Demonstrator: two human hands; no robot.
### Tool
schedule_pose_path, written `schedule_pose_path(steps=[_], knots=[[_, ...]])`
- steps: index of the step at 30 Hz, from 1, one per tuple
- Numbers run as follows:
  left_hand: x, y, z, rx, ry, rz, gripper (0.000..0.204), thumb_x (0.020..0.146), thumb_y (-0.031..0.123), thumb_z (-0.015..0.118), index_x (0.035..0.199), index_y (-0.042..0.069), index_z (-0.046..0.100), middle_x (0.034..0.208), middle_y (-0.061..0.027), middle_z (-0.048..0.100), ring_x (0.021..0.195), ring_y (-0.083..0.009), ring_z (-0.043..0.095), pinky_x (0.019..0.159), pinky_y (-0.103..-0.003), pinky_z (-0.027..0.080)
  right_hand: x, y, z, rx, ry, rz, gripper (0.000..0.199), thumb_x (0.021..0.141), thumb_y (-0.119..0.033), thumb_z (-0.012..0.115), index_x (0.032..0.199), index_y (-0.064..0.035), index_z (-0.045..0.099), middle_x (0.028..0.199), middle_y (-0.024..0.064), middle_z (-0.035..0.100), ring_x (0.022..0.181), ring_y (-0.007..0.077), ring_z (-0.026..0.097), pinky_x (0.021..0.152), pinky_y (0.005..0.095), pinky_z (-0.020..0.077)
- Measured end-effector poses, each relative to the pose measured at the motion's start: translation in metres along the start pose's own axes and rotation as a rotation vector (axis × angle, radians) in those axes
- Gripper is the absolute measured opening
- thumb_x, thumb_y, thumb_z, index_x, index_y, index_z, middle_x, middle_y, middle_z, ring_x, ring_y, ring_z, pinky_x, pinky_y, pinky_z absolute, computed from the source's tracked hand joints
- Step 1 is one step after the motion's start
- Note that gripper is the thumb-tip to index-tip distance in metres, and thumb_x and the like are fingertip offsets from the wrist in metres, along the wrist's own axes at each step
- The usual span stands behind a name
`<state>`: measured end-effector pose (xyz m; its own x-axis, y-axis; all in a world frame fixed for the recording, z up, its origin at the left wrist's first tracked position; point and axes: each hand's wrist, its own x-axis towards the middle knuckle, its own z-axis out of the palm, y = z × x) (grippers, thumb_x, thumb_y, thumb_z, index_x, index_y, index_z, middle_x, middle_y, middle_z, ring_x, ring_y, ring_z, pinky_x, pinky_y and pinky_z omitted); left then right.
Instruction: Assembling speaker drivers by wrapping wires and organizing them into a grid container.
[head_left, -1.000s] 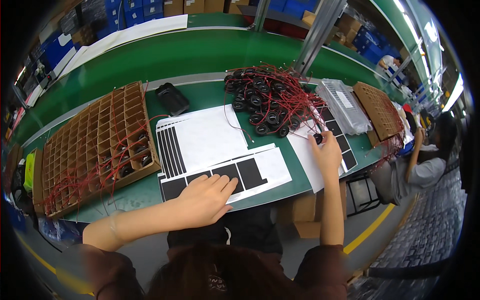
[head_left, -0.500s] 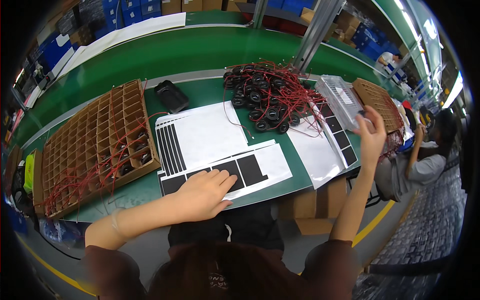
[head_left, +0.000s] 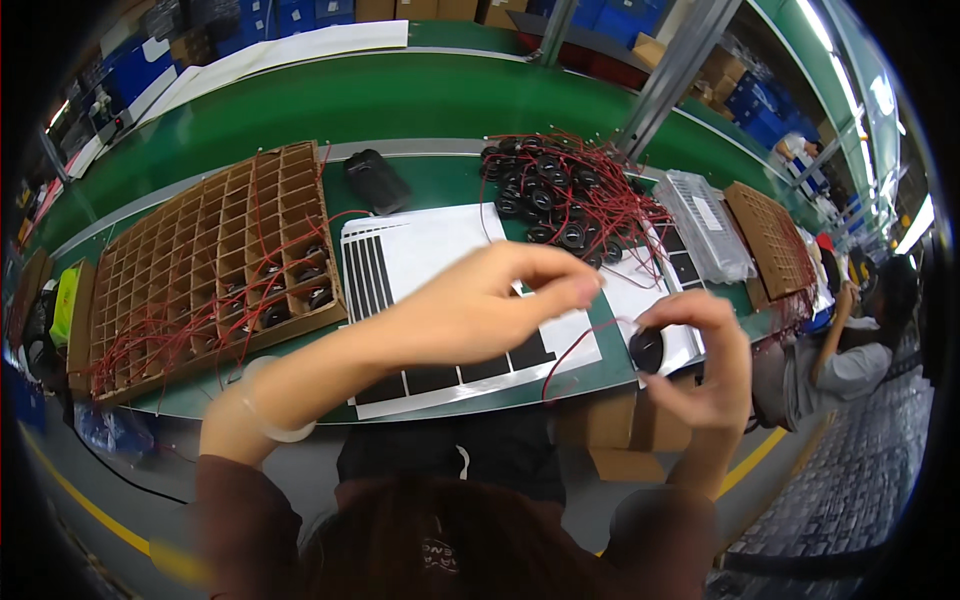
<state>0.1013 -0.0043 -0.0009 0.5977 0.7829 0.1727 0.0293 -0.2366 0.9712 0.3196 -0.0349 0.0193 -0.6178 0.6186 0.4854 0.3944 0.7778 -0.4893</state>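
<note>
My right hand (head_left: 712, 350), at the right front edge of the bench, pinches a small round black speaker (head_left: 647, 350) between thumb and fingers; a red wire trails from it to the left. My left hand (head_left: 490, 300) is raised over white sheets (head_left: 430, 255) bearing black stickers, its thumb and index fingertips close together. Whether something is between them is too blurred to tell. Beneath that wrist lies a sheet with large black rectangular stickers (head_left: 430, 378). A heap of similar speakers (head_left: 545, 190) with tangled red wires lies beyond both hands.
At left sits a cardboard divider tray (head_left: 200, 250) with some wired speakers in its cells. A black plastic case (head_left: 376, 182) stands behind the sheets. To the right are a clear plastic tray (head_left: 705, 225), another divider tray (head_left: 770, 240) and a seated person (head_left: 850, 340).
My left hand has lifted off the sticker sheet and moved right. The right hand has come down and toward me from beside the clear tray, now showing a speaker in its fingers.
</note>
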Motion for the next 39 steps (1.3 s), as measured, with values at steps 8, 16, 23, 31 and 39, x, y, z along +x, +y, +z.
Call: schedule_pose_path(steps=[8, 16, 23, 31, 39], knots=[[-0.016, -0.010, 0.001, -0.174, -0.100, -0.050, 0.020, 0.079, 0.011, 0.050, 0.095, 0.000, 0.052, 0.079, -0.0035, 0.056, 0.073, -0.0073, 0.051, 0.064, -0.021, 0.040, 0.008, -0.016, 0.031, 0.167, 0.047, 0.062, 0.049, 0.052, 0.005, 0.062, 0.096, 0.0018, 0.040, 0.081, 0.0124, 0.052, 0.075, 0.0181, 0.052, 0.067, 0.0274, 0.0417], [-0.033, -0.001, -0.003, -0.028, -0.278, -0.182, 0.014, 0.081, 0.012, 0.047, 0.087, -0.001, 0.048, 0.082, -0.0058, 0.053, 0.076, -0.0091, 0.049, 0.068, -0.023, 0.041, 0.017, -0.019, 0.039, 0.134, -0.027, 0.033, 0.052, 0.052, 0.003, 0.064, 0.098, 0.0022, 0.040, 0.083, 0.0110, 0.054, 0.077, 0.0156, 0.053, 0.064, 0.0246, 0.0419], [-0.050, -0.029, -0.001, -0.520, -0.193, -0.229, 0.014, 0.083, 0.015, 0.042, 0.078, 0.002, 0.045, 0.075, -0.0036, 0.051, 0.070, -0.0109, 0.053, 0.056, -0.023, 0.047, 0.028, -0.012, 0.053, 0.328, -0.159, 0.088, 0.057, 0.051, 0.000, 0.067, 0.101, 0.0020, 0.038, 0.085, 0.0114, 0.055, 0.081, 0.0172, 0.053, 0.067, 0.0256, 0.0404], [-0.092, -0.064, -0.018, -0.248, 0.103, -0.369, 0.013, 0.083, 0.011, 0.043, 0.076, 0.001, 0.047, 0.076, -0.0032, 0.049, 0.068, -0.0083, 0.049, 0.055, -0.022, 0.044, 0.083, 0.040, 0.097, 0.294, -0.152, 0.310, 0.031, 0.071, -0.007, 0.053, 0.102, -0.0010, 0.050, 0.087, 0.0067, 0.056, 0.076, 0.0106, 0.050, 0.064, 0.0218, 0.0404], [-0.105, -0.077, -0.023, 0.501, 0.250, -0.086, 0.008, 0.077, 0.006, 0.047, 0.073, 0.000, 0.048, 0.080, -0.0111, 0.053, 0.074, -0.0256, 0.049, 0.066, -0.031, 0.039, 0.144, 0.083, 0.202, -0.117, -0.135, 0.168, 0.012, 0.068, -0.007, 0.055, 0.077, 0.0000, 0.058, 0.075, 0.0132, 0.058, 0.066, 0.0211, 0.057, 0.061, 0.0287, 0.0449]])
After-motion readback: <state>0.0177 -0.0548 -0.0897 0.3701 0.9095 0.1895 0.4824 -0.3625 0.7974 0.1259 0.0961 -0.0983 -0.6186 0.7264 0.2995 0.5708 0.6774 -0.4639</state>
